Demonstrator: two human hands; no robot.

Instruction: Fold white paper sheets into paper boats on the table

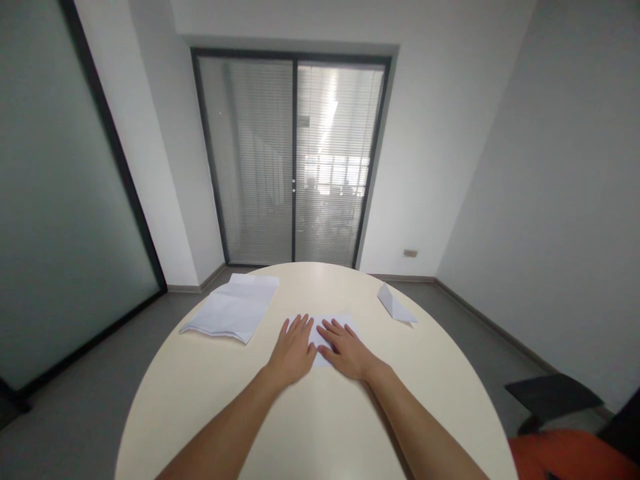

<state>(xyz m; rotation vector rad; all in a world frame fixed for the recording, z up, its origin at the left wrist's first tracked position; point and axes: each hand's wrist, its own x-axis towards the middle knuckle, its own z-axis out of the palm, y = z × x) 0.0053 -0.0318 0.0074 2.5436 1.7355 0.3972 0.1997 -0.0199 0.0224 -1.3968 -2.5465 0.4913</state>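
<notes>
A sheet of white paper (pixel 320 361) lies on the round table in front of me, partly covered by both hands. My left hand (pixel 294 350) rests palm down on its left part, fingers stretched forward. On the right part, my right hand (pixel 347 350) lies flat with its fingers spread and pointing up and to the left. The two thumbs nearly meet near the paper's middle. How the paper is folded beneath the hands is hidden.
The cream table (pixel 310 433) has a curved edge. A stack of white paper (pixel 237 307) lies at the left, and a folded paper piece (pixel 395 307) at the right. An orange and black chair (pixel 565 453) stands at the lower right. Behind are glass doors (pixel 295 160).
</notes>
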